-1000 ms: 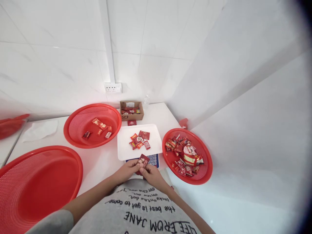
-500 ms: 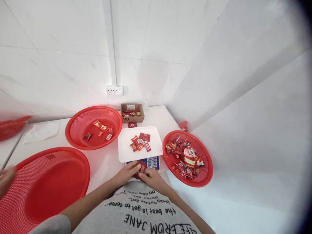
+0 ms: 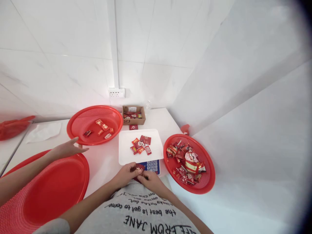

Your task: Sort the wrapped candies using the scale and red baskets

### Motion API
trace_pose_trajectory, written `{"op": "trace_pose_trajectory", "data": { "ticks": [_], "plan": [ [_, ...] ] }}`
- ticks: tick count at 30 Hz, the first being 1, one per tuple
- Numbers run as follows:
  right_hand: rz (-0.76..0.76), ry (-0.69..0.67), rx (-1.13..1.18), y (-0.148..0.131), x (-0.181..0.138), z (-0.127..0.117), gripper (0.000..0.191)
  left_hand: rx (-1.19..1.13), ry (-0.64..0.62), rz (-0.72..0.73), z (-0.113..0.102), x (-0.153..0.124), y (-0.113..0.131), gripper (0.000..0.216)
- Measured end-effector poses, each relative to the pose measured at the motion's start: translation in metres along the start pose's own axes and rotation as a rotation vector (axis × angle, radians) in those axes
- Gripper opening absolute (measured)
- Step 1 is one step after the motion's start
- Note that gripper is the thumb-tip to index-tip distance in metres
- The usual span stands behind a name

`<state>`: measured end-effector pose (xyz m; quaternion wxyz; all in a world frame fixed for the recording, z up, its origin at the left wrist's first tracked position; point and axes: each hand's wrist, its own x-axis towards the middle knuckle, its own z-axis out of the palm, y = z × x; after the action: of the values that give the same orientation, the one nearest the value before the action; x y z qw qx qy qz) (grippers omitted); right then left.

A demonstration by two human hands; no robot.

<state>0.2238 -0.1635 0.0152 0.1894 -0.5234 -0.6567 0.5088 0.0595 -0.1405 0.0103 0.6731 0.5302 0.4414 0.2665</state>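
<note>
My left hand and my right hand meet close to my chest, both pinching a small dark red packet between their fingertips. Just beyond them is a scale with a blue keypad carrying a white tray. Several small red packets lie in the middle of that tray. To the right, a red basket is heaped with red wrapped sweets.
Another person's arm and open hand reach in from the left, over the rim of a big red basket. A further red basket with a few packets stands behind. A small cardboard box sits by the wall under a socket.
Another person's arm has come in from the left, across the big red basket toward the far basket. My hands drew the packet slightly closer to my body.
</note>
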Motion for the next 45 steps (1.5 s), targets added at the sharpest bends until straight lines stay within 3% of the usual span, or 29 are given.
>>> {"op": "trace_pose_trajectory", "data": {
  "ticks": [4,10,17,22,30,35,39,41,43,45],
  "plan": [
    [0.001,0.065,-0.003,0.005,0.003,0.002,0.023,-0.024,0.049,-0.022,0.001,0.002,-0.002,0.039],
    [0.027,0.114,-0.016,0.009,0.003,0.002,0.026,-0.145,-0.016,-0.064,0.002,0.006,-0.01,0.039],
    [0.262,0.135,0.379,0.017,0.011,-0.001,0.038,-0.24,0.028,-0.262,0.007,0.011,-0.012,0.043],
    [0.264,0.125,0.411,0.023,0.014,0.0,0.04,-0.314,0.023,-0.284,0.008,0.018,-0.01,0.034],
    [0.272,0.164,0.389,0.038,0.008,-0.005,0.039,0.126,-0.04,-0.12,0.014,0.023,-0.013,0.029],
    [0.332,0.479,0.513,0.044,0.003,-0.026,0.044,0.651,0.169,0.05,0.002,0.025,-0.01,0.023],
    [0.312,0.732,0.373,0.056,-0.011,-0.057,0.044,0.978,0.356,0.173,-0.037,0.005,-0.014,0.034],
    [0.309,0.821,0.201,0.065,-0.021,-0.069,0.044,1.096,0.539,0.145,-0.064,-0.014,-0.022,0.045],
    [0.309,0.847,0.066,0.076,-0.03,-0.075,0.043,1.152,0.706,0.015,-0.091,-0.034,-0.035,0.057],
    [0.311,0.817,-0.001,0.087,-0.034,-0.075,0.042,1.106,0.762,-0.134,-0.111,-0.051,-0.047,0.069]
  ]
}}
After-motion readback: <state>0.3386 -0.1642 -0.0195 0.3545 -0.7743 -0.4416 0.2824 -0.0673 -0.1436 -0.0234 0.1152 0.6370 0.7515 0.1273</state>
